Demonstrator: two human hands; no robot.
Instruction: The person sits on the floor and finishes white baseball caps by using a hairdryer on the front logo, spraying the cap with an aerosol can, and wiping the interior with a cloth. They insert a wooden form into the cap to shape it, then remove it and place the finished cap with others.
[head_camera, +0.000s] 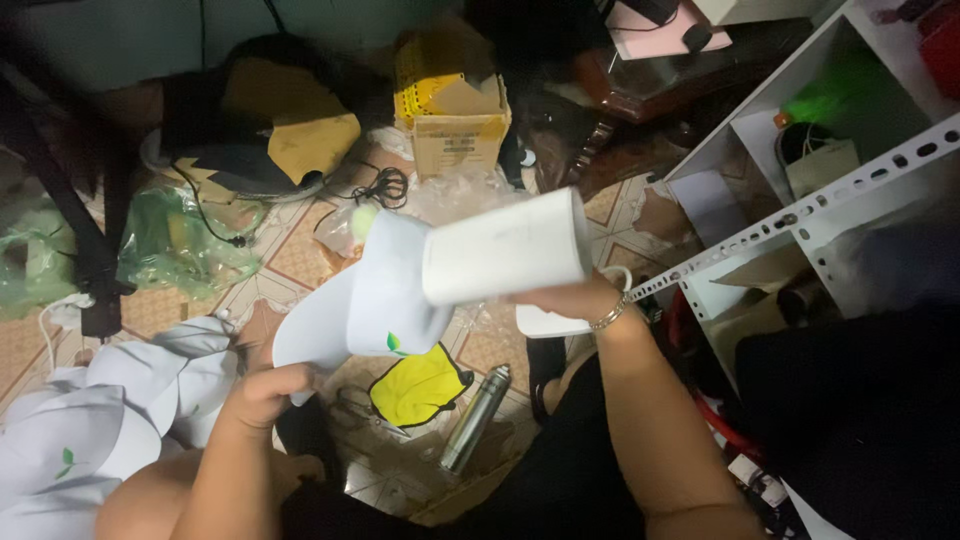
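Holding a white garment (370, 300) up over the tiled floor (290, 255), both hands are engaged. Left hand (262, 392), at 7 o'clock from frame centre, is curled closed on the garment's lower edge. Right hand (570, 298), at 3 o'clock from centre, is closed around a white roll (505, 247) that lies across the garment's top; fingers are mostly behind the roll, so how tightly it grips cannot be told.

Risk, as judged: the garment hangs from one pinched edge and could slip down onto the cluttered floor, where a metal cylinder (475, 418) and a yellow-and-black cloth (420, 385) lie directly beneath. The roll could unwind or drop if the grip loosens.

Poorly resolved: what the roll is made of; whether the roll touches the garment or is just in front. More white garments (90, 430) at 8 o'clock are cut off by the frame edge. The cardboard box (455, 130) at 12 o'clock is dim, and the shelf unit (800, 215) at 2 o'clock is blurred.
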